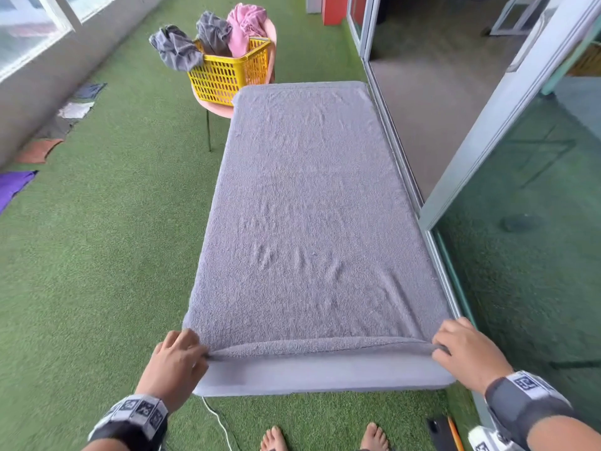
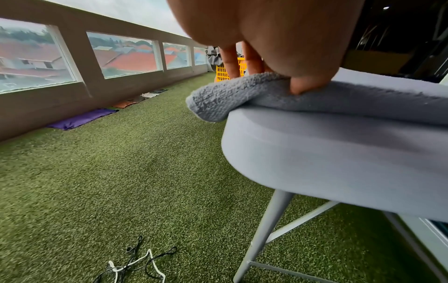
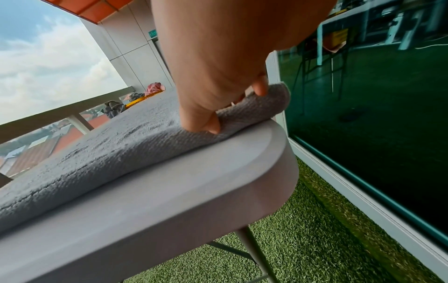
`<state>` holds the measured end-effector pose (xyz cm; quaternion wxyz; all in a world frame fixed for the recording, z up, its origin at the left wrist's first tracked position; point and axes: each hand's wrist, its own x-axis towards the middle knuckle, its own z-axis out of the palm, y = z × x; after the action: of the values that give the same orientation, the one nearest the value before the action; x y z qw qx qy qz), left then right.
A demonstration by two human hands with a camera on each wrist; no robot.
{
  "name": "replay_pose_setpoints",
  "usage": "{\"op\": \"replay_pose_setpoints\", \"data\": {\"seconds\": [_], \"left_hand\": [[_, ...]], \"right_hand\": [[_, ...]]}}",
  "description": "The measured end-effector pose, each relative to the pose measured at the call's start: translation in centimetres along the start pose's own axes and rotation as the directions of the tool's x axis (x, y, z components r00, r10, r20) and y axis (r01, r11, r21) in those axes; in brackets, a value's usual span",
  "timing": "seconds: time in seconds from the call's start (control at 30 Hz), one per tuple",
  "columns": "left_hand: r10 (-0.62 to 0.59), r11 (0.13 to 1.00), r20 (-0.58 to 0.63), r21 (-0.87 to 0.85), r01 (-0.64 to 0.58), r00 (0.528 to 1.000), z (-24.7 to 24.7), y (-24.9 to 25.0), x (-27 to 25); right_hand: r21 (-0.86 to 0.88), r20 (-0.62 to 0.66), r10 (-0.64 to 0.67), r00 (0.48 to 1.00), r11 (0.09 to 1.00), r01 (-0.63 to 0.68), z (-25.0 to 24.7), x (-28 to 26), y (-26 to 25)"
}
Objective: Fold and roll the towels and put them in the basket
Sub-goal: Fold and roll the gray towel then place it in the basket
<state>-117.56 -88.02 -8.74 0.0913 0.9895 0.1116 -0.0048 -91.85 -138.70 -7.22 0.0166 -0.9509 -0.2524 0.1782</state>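
A large grey towel [image 1: 309, 206] lies spread flat over the long grey table [image 1: 325, 375], covering nearly all of it. Its near edge is turned over into a thin first roll [image 1: 318, 346]. My left hand [image 1: 182, 353] pinches the roll's left end [image 2: 218, 99] between thumb and fingers. At the right end [image 3: 261, 107], my right hand [image 1: 461, 346] pinches the roll the same way. A yellow basket [image 1: 227, 73] sits on a pink chair beyond the table's far left corner, with grey and pink towels [image 1: 214, 34] heaped in it.
A glass sliding door and its metal frame [image 1: 406, 177] run along the table's right side. Artificial grass covers the floor. Cloths [image 1: 16, 187] lie along the left wall. A white cable [image 1: 218, 421] trails by my bare feet, and a phone and pencil [image 1: 445, 431] lie on the grass.
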Motion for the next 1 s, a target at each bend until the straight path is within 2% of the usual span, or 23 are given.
{"op": "replay_pose_setpoints", "data": {"seconds": [0.13, 0.23, 0.4, 0.53, 0.67, 0.77, 0.9, 1.0], "left_hand": [[-0.034, 0.999, -0.013, 0.042, 0.034, 0.999, -0.3, 0.7, 0.5], [-0.056, 0.998, -0.011, -0.003, 0.056, 0.998, -0.5, 0.8, 1.3], [-0.118, 0.983, -0.009, -0.14, 0.115, 0.993, 0.2, 0.7, 1.9], [-0.068, 0.989, -0.04, -0.134, 0.062, 0.997, 0.5, 0.7, 1.7], [-0.003, 0.998, -0.027, -0.061, 0.001, 1.0, 0.8, 0.0, 1.1], [-0.039, 0.999, 0.013, -0.025, 0.04, 0.999, 0.6, -0.4, 1.2], [-0.045, 0.999, 0.031, 0.02, 0.044, 0.999, 0.3, 0.0, 1.1], [-0.049, 0.997, 0.034, 0.053, 0.047, 0.998, 0.4, 0.1, 0.4]], "right_hand": [[0.06, 0.003, 0.054, 0.999, 0.997, -0.055, -0.3, 0.3, 0.1], [0.132, 0.0, 0.086, 0.996, 0.988, -0.086, -0.8, 0.8, -0.4], [0.215, -0.134, 0.133, 0.982, 0.971, -0.102, -0.8, 0.8, -1.0], [0.172, -0.155, 0.068, 0.986, 0.984, -0.041, 0.1, 0.3, -1.1], [0.041, -0.14, 0.031, 0.99, 0.999, -0.025, 0.6, -0.1, -0.9], [0.019, -0.168, 0.023, 0.986, 1.0, -0.02, 0.7, 0.1, -0.6], [-0.035, -0.122, -0.026, 0.992, 0.999, 0.022, 0.2, -0.1, -0.6], [-0.013, -0.077, -0.022, 0.997, 1.0, 0.021, 0.0, -0.3, -0.5]]}}
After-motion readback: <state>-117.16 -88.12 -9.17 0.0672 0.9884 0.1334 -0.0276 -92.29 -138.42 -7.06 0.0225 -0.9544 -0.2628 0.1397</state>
